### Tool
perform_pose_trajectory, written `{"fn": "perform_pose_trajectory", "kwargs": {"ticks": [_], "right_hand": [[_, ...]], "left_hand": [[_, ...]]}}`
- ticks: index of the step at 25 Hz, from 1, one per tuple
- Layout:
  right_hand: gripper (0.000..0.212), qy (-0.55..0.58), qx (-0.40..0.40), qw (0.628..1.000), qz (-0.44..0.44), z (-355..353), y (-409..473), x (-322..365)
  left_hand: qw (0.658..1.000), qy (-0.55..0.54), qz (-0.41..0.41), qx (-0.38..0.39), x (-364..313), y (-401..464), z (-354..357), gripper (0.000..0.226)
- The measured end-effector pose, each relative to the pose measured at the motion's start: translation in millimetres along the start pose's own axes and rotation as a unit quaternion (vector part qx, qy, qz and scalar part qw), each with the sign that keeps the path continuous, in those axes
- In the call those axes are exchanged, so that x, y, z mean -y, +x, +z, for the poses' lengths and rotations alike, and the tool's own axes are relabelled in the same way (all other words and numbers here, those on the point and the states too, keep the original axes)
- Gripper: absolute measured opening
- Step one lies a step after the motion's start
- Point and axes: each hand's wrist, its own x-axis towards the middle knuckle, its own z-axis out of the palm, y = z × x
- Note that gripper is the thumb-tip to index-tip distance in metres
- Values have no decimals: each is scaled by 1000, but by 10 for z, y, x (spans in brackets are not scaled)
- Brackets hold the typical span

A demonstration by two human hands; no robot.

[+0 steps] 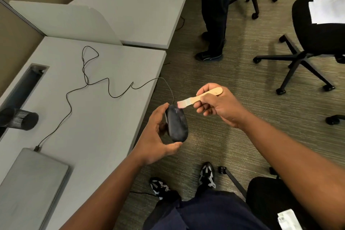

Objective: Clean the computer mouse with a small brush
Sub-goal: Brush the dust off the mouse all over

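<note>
The left hand (pixel 156 136) grips the unbranded black mouse (pixel 176 124); at its 1 o'clock the right hand (pixel 216 104) pinches the brush (pixel 194 99), bristles blurred.

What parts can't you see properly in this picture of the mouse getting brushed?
All in the head view:
- Underside of the mouse: faces away, and the left hand covers its near side.
- Brush handle: its middle is wrapped by the right hand.
- Bristle tips: blurred, so contact with the mouse is unclear.
- Laptop: cut off by the left and bottom edges.
- Standing person: cut off by the top edge.
</note>
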Motion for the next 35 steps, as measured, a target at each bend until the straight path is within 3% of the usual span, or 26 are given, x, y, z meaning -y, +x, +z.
{"fn": "perform_pose_trajectory", "kwargs": {"ticks": [2, 6, 9, 13, 17, 22, 29, 33, 35], "right_hand": [[14, -3, -27, 1000, 0, -35, 3, 4], [12, 85, 23, 996, 6, -20, -20, -5], [12, 27, -54, 998, 14, -25, 34, -21], [13, 71, -8, 997, 11, -11, 41, -19], [12, 11, -53, 998, 14, -22, 75, -12], [14, 133, 36, 990, 27, 86, 62, 28], [12, -1, -82, 997, 5, 72, 108, 82], [11, 69, 22, 997, 6, 139, 88, 92], [10, 36, 8, 999, 9, 161, 104, 84]], "left_hand": [[1000, -4, 1, 2, 14, 1, 4, 123], [1000, -3, 5, 1, 71, 22, 18, 124], [1000, -11, 1, 9, 98, 15, 18, 123], [1000, -25, 1, 16, 129, 29, 33, 123], [999, -47, -2, 20, 121, 29, 31, 128], [998, -57, -6, 26, 116, 58, 36, 147], [998, -64, 1, 25, 127, 65, 20, 151], [997, -79, -2, 26, 121, 79, 8, 155], [997, -76, 0, 27, 120, 81, 15, 156]]}}
